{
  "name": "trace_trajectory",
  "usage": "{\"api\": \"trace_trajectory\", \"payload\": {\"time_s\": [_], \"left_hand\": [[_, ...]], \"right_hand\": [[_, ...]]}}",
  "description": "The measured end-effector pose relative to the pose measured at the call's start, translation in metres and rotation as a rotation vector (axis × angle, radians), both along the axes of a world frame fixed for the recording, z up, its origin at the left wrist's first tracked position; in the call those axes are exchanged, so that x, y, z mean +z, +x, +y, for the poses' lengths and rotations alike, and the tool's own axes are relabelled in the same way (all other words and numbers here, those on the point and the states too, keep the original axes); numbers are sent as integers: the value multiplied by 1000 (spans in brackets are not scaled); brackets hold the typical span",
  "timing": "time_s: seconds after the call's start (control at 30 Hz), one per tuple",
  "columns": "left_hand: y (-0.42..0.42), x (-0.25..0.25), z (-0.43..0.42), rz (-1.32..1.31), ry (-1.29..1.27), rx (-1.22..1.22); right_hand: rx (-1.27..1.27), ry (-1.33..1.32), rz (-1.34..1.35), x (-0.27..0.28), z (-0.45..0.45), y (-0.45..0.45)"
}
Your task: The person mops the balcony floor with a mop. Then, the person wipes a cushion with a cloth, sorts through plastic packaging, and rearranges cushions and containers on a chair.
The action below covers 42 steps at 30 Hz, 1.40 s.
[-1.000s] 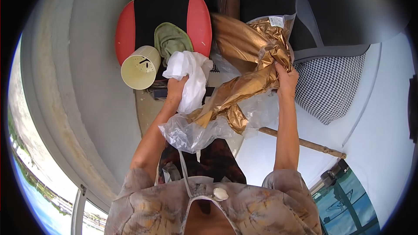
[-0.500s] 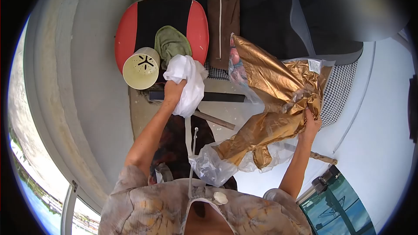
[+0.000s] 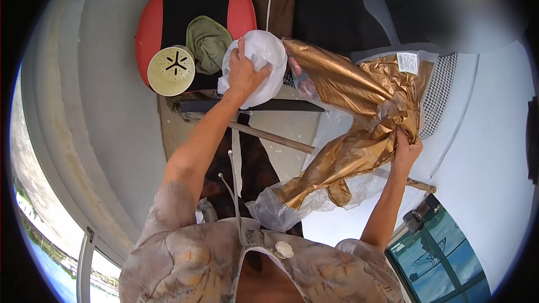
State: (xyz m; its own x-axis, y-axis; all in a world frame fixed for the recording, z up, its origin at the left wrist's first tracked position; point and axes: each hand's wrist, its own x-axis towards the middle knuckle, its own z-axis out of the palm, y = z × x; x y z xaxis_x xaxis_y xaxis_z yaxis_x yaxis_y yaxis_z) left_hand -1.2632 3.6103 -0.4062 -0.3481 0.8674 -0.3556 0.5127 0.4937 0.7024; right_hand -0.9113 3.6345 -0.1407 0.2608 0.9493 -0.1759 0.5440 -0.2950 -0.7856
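My left hand (image 3: 246,78) grips a bunched white plastic bag (image 3: 268,47) at the front of a red and black seat (image 3: 196,5). Its thumb and fingers are spread around the bag's near side. A crumpled green cloth (image 3: 206,42) and a pale yellow pot with slots in its base (image 3: 171,72) lie on the seat, left of that hand. My right hand (image 3: 405,148) is closed on the gathered edge of a large gold plastic bag (image 3: 342,87). Clear plastic hangs from the gold bag's lower end, and a white label (image 3: 407,63) shows at its top right.
A brown cushion with a pale zip (image 3: 275,5) lies beside the seat, with a dark padded seat (image 3: 337,17) to its right. A wooden stick (image 3: 275,136) crosses below my left arm. Glass panes (image 3: 441,252) stand at lower right.
My left hand has moved right and slightly up with the white bag, which is now rounder and bunched higher. My right hand keeps its hold on the gold bag. The whole view has shifted slightly.
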Motion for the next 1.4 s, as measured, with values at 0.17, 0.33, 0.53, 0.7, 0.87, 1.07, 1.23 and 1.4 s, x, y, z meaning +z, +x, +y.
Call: {"api": "trace_trajectory", "payload": {"time_s": [0.17,0.33,0.53,0.7,0.87,1.07,1.23,1.4], "left_hand": [[-1,-13,12,-275,-47,-74],[-6,-7,-9,102,-211,-368],[23,-27,-23,180,-292,-554],[38,21,-6,454,-28,-419],[74,35,16,-703,-29,-91],[119,23,25,-1395,-326,314],[132,27,33,-1780,-419,279],[121,24,30,-1885,-369,279]], "right_hand": [[32,13,-137,14,8,-16],[-24,131,64,22,16,-10],[-257,160,182,47,29,16],[-169,188,-3,31,24,142],[-28,237,9,57,19,102],[-5,67,117,74,17,113],[-29,-33,174,70,18,118],[-40,-84,194,49,20,105]]}}
